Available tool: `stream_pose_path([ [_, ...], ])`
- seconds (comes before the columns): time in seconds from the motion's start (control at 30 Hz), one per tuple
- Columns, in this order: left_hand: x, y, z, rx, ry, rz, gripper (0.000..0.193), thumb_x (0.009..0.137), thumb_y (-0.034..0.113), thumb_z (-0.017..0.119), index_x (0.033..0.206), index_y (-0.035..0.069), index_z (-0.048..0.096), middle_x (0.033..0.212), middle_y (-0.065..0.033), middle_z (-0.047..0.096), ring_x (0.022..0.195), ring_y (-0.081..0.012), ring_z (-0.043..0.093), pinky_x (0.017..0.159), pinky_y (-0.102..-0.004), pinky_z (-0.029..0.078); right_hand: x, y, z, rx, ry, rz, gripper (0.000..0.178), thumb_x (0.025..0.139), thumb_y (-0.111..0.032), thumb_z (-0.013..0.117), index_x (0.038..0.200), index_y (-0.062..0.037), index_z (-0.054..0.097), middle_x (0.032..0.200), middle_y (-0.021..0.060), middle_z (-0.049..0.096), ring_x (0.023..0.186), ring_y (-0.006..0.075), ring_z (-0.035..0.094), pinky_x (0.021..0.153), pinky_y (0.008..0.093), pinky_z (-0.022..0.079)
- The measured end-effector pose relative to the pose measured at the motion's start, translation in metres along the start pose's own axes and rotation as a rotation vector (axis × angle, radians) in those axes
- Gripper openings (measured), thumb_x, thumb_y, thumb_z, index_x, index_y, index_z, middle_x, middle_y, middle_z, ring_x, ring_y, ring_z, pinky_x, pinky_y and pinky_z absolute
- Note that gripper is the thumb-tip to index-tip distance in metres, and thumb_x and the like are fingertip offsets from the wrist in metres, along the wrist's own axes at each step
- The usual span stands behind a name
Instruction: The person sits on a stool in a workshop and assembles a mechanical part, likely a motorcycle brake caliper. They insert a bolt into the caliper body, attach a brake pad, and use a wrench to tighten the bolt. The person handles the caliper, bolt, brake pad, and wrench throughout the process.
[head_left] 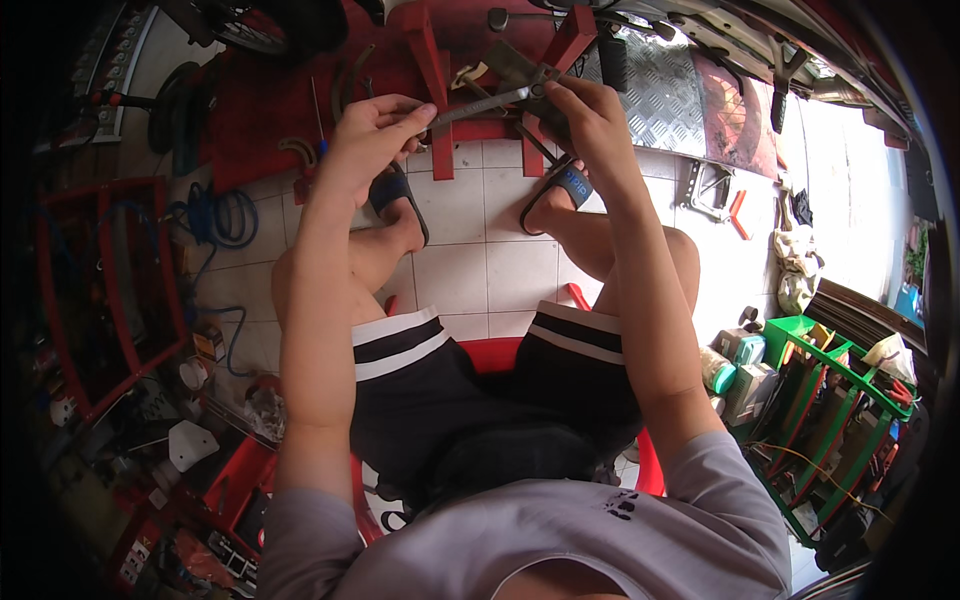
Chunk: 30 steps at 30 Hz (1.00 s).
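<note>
My left hand [378,140] is closed around the near end of a metal wrench [480,105]. The wrench slants up to the right, and its far end meets a dark metal part [515,68]. At that end my right hand [592,115] grips the metal part, thumb beside the wrench head. What the wrench head sits on is too small to make out. Behind the part rises a red metal stand [428,60] with a second upright [570,40] on its right.
A red platform [260,120] with a diamond-plate panel [650,90] lies ahead. Coiled blue hose [228,215] and a red rack [110,290] are at left. On the right stands a green tool rack [840,370], with a silver frame [708,190] on the tiles. I sit on a red stool [650,465].
</note>
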<state>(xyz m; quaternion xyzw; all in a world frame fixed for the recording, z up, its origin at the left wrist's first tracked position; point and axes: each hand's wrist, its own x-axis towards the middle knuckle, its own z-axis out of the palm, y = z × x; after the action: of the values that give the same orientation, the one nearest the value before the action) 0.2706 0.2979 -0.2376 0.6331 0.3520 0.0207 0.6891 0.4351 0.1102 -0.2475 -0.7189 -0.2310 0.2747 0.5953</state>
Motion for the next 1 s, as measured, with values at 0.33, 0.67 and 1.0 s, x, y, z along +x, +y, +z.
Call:
stream_pose_path([
  [0.33,0.006,-0.006,-0.002,-0.016,0.165,0.142,0.013,0.085,0.012,0.073,0.092,0.003,0.066,0.074,0.002,0.063,0.062,-0.0032,0.052,0.057,-0.0174,0.041,-0.001,-0.004,0.002,-0.088,-0.026,-0.038,0.035,0.092,-0.026,0.052,0.098,0.0038,0.068,0.06,0.0086,0.058,0.058,0.0142,0.053,0.058,0.0306,0.043],
  [0.67,0.02,-0.011,-0.001,-0.488,0.355,0.295,0.013,0.084,0.007,0.073,0.092,-0.001,0.066,0.08,-0.0033,0.066,0.068,-0.0069,0.058,0.064,-0.0199,0.047,-0.018,-0.019,0.018,-0.429,-0.293,-0.062,0.034,0.091,-0.024,0.048,0.091,0.005,0.066,0.066,0.0231,0.06,0.061,0.0376,0.058,0.063,0.0428,0.045],
  [1.0,0.018,-0.001,0.045,-0.211,0.433,0.629,0.025,0.088,0.008,0.068,0.112,-0.001,0.067,0.084,-0.0034,0.068,0.071,-0.0065,0.059,0.065,-0.0196,0.05,-0.031,0.003,0.035,-0.401,-0.23,-0.066,0.065,0.103,-0.045,0.021,0.093,0.0062,0.061,0.083,0.0267,0.061,0.083,0.0418,0.058,0.08,0.0453,0.045],
])
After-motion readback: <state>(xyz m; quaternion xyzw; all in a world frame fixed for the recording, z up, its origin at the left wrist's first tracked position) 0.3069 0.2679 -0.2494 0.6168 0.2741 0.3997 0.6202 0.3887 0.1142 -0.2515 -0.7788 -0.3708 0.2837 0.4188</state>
